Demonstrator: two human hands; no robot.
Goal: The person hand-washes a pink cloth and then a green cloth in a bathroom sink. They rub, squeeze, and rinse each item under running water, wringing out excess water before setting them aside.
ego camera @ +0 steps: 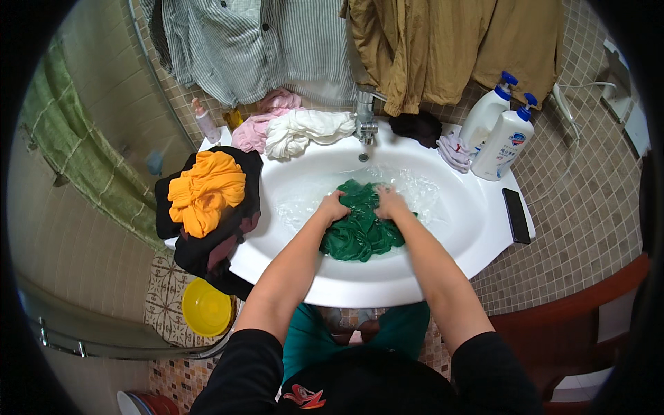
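Note:
A wet green cloth garment [358, 233] lies bunched in the water of a white washbasin [469, 207]. My left hand [333, 206] grips its left side, the thumb and fingers pressed into the folds. On the opposite side my right hand [389, 201] is at the garment's upper right edge, slightly blurred, with splashing water around it. Whether those fingers are closed on the fabric is hard to make out. Behind the garment stands a chrome faucet [367, 129], above the overflow hole. The garment's underside is hidden.
Orange cloth [207, 192] rests on dark clothes [249, 166] at the basin's left. White cloth [306, 129] and pink cloth [251, 132] lie behind. Pump bottles [500, 148] and a black phone [516, 215] occupy the right rim. A yellow basin [206, 308] sits on the floor.

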